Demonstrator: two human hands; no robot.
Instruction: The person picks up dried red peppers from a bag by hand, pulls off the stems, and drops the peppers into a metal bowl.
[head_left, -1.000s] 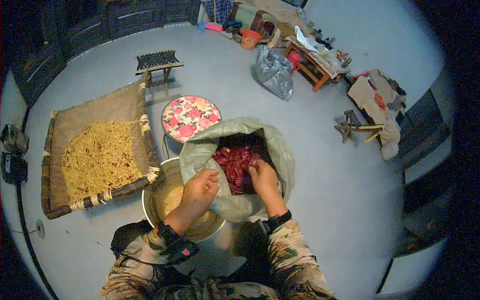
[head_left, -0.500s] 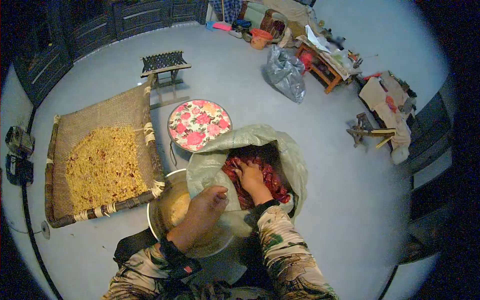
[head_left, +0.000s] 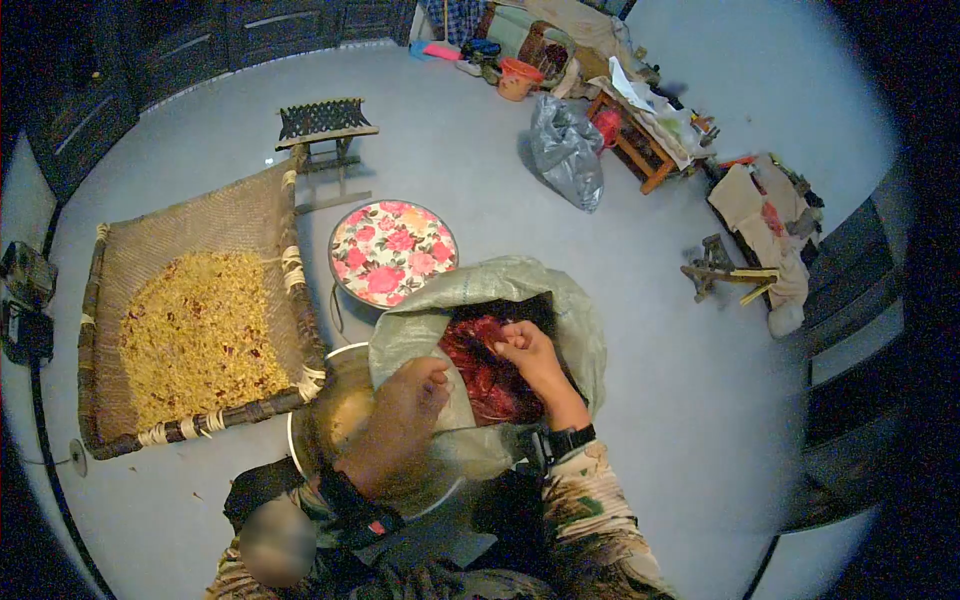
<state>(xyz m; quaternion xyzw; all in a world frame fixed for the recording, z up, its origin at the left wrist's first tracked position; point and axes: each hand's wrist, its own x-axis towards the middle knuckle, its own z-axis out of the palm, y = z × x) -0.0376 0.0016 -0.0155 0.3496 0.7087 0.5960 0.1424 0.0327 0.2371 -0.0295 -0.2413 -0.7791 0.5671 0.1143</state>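
A pale green woven sack (head_left: 580, 330) stands open in front of me, with dark red dried chillies (head_left: 485, 375) inside. My right hand (head_left: 530, 355) is over the sack's mouth, its thumb and fingers pinched together at a chilli. My left hand (head_left: 415, 395) is curled closed at the sack's left edge; what it holds, if anything, cannot be made out. Below that hand is a round pale-rimmed basin (head_left: 294, 436) with something yellowish inside, partly hidden by my left arm.
Left, a wood-framed mesh tray (head_left: 190, 225) bears yellow bits with red flecks. A flowered round stool (head_left: 395, 252) and a folding stool (head_left: 325, 120) stand beyond. Farther off are a grey plastic bag (head_left: 567, 150), an orange bucket (head_left: 518, 80) and a low wooden table (head_left: 655, 175).
My right hand has risen from the chillies, and its spread fingers have come together in a pinch. My left hand stays at the sack's edge. The view has shifted slightly.
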